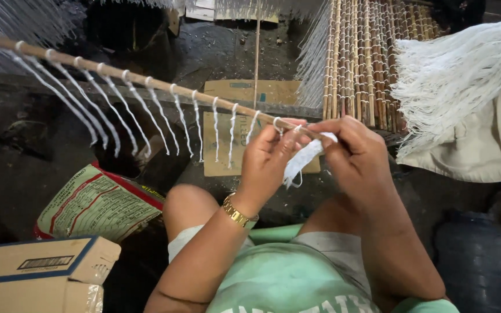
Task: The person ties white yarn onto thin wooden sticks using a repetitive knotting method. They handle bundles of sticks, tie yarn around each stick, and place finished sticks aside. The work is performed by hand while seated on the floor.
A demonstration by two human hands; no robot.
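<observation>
Bamboo stick (146, 81) slanting from ten o'clock down to centre, hung with knotted white strings. Left hand (268, 159) and right hand (352, 153) pinching a white string (302, 159) at its near end. Printed sack (94, 206) and cardboard box (42, 272) at eight o'clock.

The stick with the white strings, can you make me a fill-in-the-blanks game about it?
1. White strings hang in loops from a long wooden ____.
2. The left hand wears a gold ____ on its wrist.
3. Both hands pinch a strand of ____ string at the stick's end.
4. A cardboard ____ sits at the lower left.

Missing words: stick; watch; white; box
</observation>
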